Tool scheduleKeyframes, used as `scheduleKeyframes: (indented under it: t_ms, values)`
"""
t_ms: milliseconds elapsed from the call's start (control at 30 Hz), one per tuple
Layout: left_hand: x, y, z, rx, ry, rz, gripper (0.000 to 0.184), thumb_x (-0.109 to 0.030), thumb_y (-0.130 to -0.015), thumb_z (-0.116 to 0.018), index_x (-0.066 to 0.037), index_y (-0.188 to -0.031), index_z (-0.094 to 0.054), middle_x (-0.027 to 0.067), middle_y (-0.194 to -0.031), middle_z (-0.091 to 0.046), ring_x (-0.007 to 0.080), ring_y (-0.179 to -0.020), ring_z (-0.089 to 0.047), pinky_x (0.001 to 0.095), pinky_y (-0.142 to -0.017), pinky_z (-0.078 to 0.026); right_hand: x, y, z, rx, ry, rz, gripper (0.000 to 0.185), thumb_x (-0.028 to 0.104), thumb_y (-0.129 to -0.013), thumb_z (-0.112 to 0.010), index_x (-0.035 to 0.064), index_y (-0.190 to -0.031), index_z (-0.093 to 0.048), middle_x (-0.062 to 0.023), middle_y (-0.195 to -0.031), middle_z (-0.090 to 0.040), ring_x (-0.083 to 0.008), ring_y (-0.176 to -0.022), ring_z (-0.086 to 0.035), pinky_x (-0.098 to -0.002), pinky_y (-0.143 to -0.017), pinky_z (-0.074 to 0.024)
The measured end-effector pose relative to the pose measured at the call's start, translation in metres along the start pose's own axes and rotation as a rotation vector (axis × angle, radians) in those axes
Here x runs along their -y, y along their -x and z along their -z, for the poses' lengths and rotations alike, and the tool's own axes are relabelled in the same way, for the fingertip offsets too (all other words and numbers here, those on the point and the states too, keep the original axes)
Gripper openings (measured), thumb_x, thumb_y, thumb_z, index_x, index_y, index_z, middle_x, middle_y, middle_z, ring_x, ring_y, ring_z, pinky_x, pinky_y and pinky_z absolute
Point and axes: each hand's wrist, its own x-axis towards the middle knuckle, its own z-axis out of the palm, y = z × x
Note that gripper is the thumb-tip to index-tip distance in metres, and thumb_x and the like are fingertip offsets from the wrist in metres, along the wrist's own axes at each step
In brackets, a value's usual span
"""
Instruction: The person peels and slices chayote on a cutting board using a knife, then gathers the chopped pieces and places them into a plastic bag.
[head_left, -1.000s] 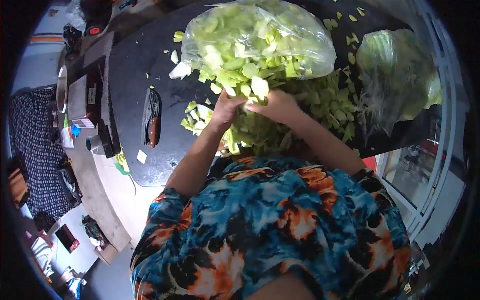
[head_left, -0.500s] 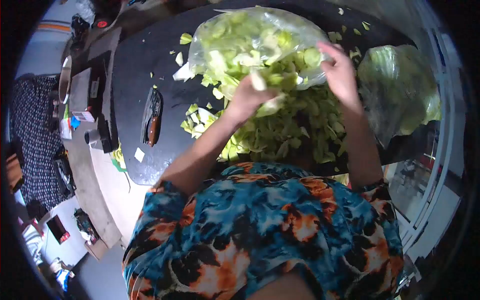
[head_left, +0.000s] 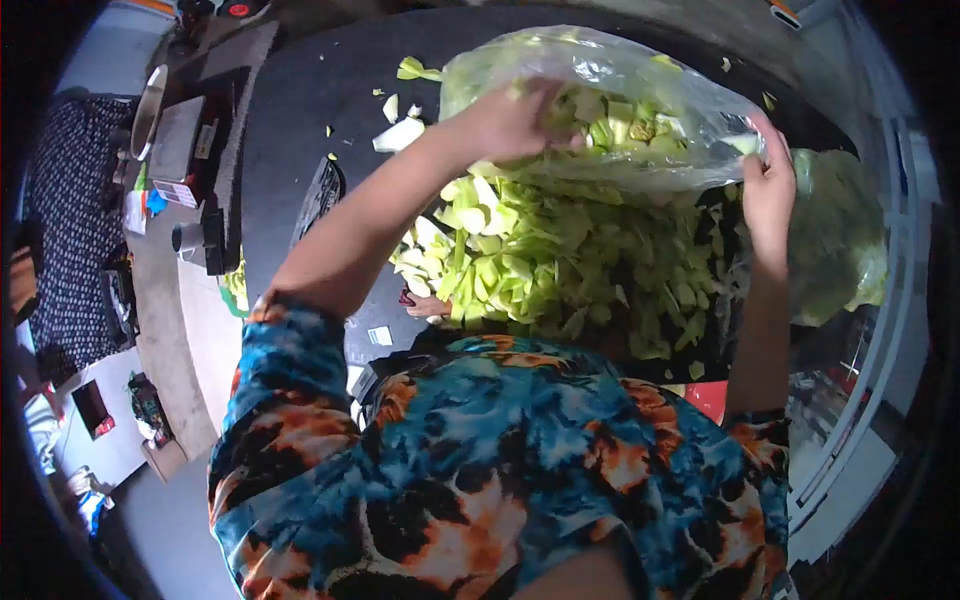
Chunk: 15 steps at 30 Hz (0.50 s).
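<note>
A clear plastic bag (head_left: 620,65) holding cut pale-green leafy vegetable, which looks like cabbage, lies at the far side of the dark table (head_left: 290,110). My right hand (head_left: 768,185) pinches the right edge of its mouth between thumb and fingers. My left hand (head_left: 515,122) reaches into the left part of the mouth, fingers apart, with some fingertips hidden by the bag. In front of the bag spreads a heap of chopped cabbage (head_left: 510,260). A knife (head_left: 320,198) lies to the left, its handle hidden behind my left forearm.
Another filled clear bag (head_left: 840,240) stands at the right. Loose cabbage pieces (head_left: 400,134) lie left of the open bag. A small white square (head_left: 380,336) sits near the front edge. A skin-coloured shape (head_left: 428,306) shows beside the heap. A side bench (head_left: 160,270) carries a cup (head_left: 187,240).
My left hand has gone from above the heap, with cabbage pieces, up into the bag's mouth. My right hand and the bag's edge have shifted right, and the mouth is stretched wider.
</note>
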Motion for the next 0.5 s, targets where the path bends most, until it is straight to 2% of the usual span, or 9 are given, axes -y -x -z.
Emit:
scheduleKeyframes:
  t_ms: [67,133,167,200,267,333,400,467,500]
  values:
    - [-0.01,0.032,0.032,0.15,0.242,0.047,0.046,-0.029,-0.08,-0.068,-0.001,-0.115,-0.056,0.0165,-0.116,-0.058,0.0318,-0.106,-0.055,0.0386,-0.096,-0.04,-0.021,-0.01,-0.009,-0.001,-0.155,-0.129,0.042,-0.007,-0.081,-0.045,0.0027,-0.12,-0.053,-0.0076,-0.118,-0.056,-0.0154,-0.101,-0.056,-0.0235,-0.083,-0.0434]
    - [0.016,0.051,0.047,-0.001,0.383,0.1,0.039,-0.02,-0.075,-0.072,-0.002,-0.107,-0.059,0.0174,-0.111,-0.057,0.0302,-0.107,-0.053,0.0393,-0.098,-0.038,-0.006,-0.015,-0.016,0.02,-0.581,-0.413,0.031,-0.001,-0.083,-0.05,0.0041,-0.113,-0.053,-0.0059,-0.104,-0.057,-0.015,-0.091,-0.057,-0.027,-0.076,-0.0465]
    - [0.027,0.054,0.047,-0.285,-0.125,0.088,0.052,-0.018,-0.067,-0.077,-0.004,-0.112,-0.056,0.0178,-0.112,-0.053,0.0276,-0.108,-0.049,0.039,-0.098,-0.037,-0.007,-0.016,-0.019,0.042,-0.71,-0.472,0.029,0.0,-0.084,-0.052,0.0042,-0.112,-0.052,-0.0062,-0.1,-0.056,-0.016,-0.089,-0.057,-0.0282,-0.074,-0.0477]
    - [0.035,0.057,0.034,-0.469,-0.224,0.206,0.07,-0.022,-0.065,-0.08,-0.003,-0.122,-0.046,0.0179,-0.116,-0.048,0.0304,-0.108,-0.046,0.04,-0.096,-0.038,-0.005,-0.016,-0.024,0.075,-0.838,-0.533,0.027,0.002,-0.084,-0.053,0.0043,-0.11,-0.05,-0.0065,-0.097,-0.055,-0.017,-0.086,-0.057,-0.0294,-0.071,-0.0489]
    - [0.075,0.063,-0.018,-0.394,-0.039,0.337,0.086,-0.029,-0.064,-0.082,-0.002,-0.13,-0.034,0.0199,-0.124,-0.041,0.032,-0.112,-0.043,0.0397,-0.097,-0.037,0.011,-0.015,-0.035,0.1,-0.793,-0.614,0.022,0.005,-0.083,-0.058,0.0056,-0.103,-0.049,-0.0027,-0.09,-0.054,-0.01,-0.074,-0.053,-0.0236,-0.058,-0.0431]
    - [0.114,0.064,-0.057,-0.461,0.35,0.499,0.053,-0.02,-0.082,-0.062,0.002,-0.126,-0.04,0.0159,-0.114,-0.053,0.0239,-0.103,-0.052,0.0342,-0.09,-0.042,0.019,-0.014,-0.036,0.23,-0.686,-0.681,0.021,0.006,-0.082,-0.059,0.0056,-0.101,-0.049,-0.0008,-0.088,-0.053,-0.0065,-0.066,-0.05,-0.0207,-0.051,-0.0384]
    - [0.13,0.048,-0.033,-0.463,0.684,0.727,0.035,-0.011,-0.084,-0.051,0.002,-0.116,-0.049,0.0224,-0.095,-0.059,0.0303,-0.093,-0.06,0.0387,-0.079,-0.048,0.021,-0.027,-0.036,0.323,-0.584,-0.665,0.017,0.009,-0.084,-0.06,0.0073,-0.098,-0.051,0.0031,-0.077,-0.048,-0.004,-0.056,-0.042,-0.0194,-0.045,-0.0311]
    - [0.137,0.033,-0.025,-0.592,0.596,0.706,0.023,-0.011,-0.087,-0.044,0.001,-0.1,-0.059,0.0161,-0.081,-0.063,0.023,-0.077,-0.061,0.0365,-0.07,-0.049,0.025,-0.053,-0.027,0.413,-0.476,-0.642,0.013,0.013,-0.085,-0.06,0.0089,-0.095,-0.052,0.0071,-0.067,-0.044,-0.0015,-0.047,-0.035,-0.0181,-0.039,-0.0239]
    - [0.082,0.023,0.029,-0.415,0.548,0.779,0.026,-0.015,-0.088,-0.042,0.0,-0.095,-0.061,0.0134,-0.077,-0.062,0.0184,-0.068,-0.058,0.0357,-0.064,-0.048,0.027,-0.077,-0.018,0.425,-0.533,-0.616,0.008,0.015,-0.087,-0.057,0.0098,-0.093,-0.053,0.0092,-0.063,-0.041,-0.0018,-0.045,-0.033,-0.0187,-0.037,-0.0232]
